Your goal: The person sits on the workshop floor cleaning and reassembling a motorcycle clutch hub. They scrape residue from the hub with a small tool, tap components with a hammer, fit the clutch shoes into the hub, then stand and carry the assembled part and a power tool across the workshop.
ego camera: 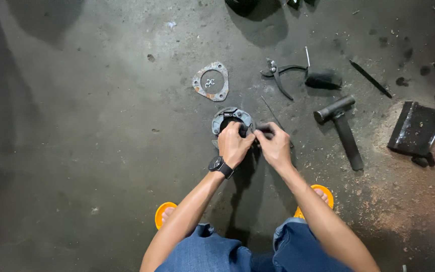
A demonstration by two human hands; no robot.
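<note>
Brake shoes [231, 117], a round grey assembly with a spring across the top, lie on the concrete floor [76, 126] directly ahead of the squatting person, and both hands meet at its lower right edge. Seen from the head camera, the left hand [233, 145], with a black watch [220, 165] on its wrist, rests curled over the assembly's lower rim, fingers pressed down on the metal. The right hand [275, 146] sits just beside it, fingertips pinched together on a thin dark tool [262, 128] that points left into the shoes; what the tool is cannot be told. Beyond the assembly, apart from it, lies a triangular gasket [210, 81] with a small clip inside its hole. To the upper right are pliers [278, 73], then a hammer [339, 126] near the right hand, and a dark flat block [415, 128] farther right. To the left the floor stretches bare and wide; the right side is crowded with tools and rusty dust.
</note>
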